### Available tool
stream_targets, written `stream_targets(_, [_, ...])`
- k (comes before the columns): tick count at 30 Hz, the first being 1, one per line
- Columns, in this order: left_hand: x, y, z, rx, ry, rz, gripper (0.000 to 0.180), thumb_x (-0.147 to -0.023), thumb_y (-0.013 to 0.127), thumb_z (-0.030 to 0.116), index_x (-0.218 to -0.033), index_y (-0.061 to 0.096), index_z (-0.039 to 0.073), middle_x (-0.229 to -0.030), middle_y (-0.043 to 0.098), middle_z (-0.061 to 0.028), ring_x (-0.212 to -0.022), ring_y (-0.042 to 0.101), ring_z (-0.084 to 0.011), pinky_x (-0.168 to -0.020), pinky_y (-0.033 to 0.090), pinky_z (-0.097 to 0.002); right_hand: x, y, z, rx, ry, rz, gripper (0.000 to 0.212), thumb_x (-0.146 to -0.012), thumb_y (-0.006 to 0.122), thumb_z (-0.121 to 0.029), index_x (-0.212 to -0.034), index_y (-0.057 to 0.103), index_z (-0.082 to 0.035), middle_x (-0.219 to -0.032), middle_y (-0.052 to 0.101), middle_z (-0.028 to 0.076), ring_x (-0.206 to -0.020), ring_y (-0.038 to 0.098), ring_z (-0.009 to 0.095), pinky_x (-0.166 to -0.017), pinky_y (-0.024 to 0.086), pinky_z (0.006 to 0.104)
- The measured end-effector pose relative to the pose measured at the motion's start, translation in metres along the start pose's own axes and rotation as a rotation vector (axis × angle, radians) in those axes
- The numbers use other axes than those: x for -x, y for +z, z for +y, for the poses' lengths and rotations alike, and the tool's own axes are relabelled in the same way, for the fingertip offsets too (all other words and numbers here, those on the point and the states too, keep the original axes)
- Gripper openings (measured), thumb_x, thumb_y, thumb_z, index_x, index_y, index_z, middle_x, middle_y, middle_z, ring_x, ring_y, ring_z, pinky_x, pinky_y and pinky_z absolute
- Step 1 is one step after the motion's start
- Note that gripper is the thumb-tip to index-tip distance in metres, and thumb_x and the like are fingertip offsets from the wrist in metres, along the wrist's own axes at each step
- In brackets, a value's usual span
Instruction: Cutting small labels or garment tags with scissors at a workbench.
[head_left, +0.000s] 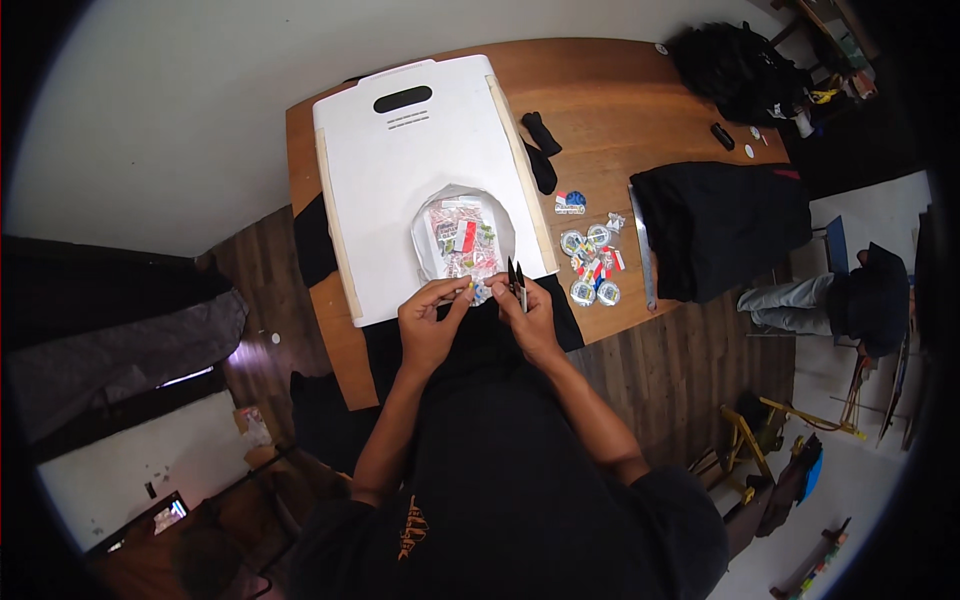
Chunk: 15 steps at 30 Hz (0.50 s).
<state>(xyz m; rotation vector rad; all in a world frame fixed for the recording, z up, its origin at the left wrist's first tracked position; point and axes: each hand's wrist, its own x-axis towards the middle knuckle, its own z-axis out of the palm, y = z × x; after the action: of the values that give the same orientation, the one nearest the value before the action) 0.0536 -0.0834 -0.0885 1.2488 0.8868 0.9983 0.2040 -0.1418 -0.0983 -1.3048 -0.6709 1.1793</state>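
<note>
In front of me, my left hand (428,322) is closed in a pinch on the left edge of a small blue-and-white printed piece, probably a sticker (481,292). My right hand (530,320) pinches toward the piece's other side. It also grips a slim black pointed tool (517,274), its two tips up and slightly apart, like small scissors; its lower part is hidden by the fingers. Just beyond both hands lies a round white container (507,232) with a crinkled rim, holding several red, white and green printed pieces (462,236).
The container rests on a white board (400,160) with a handle slot, on a wooden table (590,80). Right of it lie several round badges (583,292), a black sock-like cloth (540,135) and folded black fabric (720,230). Another person (860,300) stands at far right.
</note>
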Motion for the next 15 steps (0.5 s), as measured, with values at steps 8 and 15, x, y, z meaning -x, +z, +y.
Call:
stream_targets(8, [0.003,-0.003,-0.003,-0.010,0.020,0.014,0.022,-0.089,0.071,-0.005,-0.111,0.071,-0.005,-0.107,0.070,-0.0134,-0.097,0.067,-0.0151,-0.087,0.053,-0.0255,0.002,0.003,-0.007,0.017,0.024,-0.032,0.021,-0.098,0.065,-0.021,-0.109,0.069,-0.003,-0.072,0.050,-0.009,-0.060,0.039,0.000,-0.053,0.030,0.0191])
stream_targets(15, [0.006,0.002,-0.002,-0.055,-0.019,-0.043,0.022,-0.090,0.069,-0.006,-0.112,0.070,-0.007,-0.108,0.070,-0.0147,-0.099,0.067,-0.0163,-0.089,0.054,-0.0264,0.005,-0.011,0.021,0.154,-0.047,-0.013,0.017,-0.096,0.070,-0.023,-0.098,0.064,-0.007,-0.073,0.053,-0.009,-0.061,0.043,0.000,-0.054,0.034,0.0189])
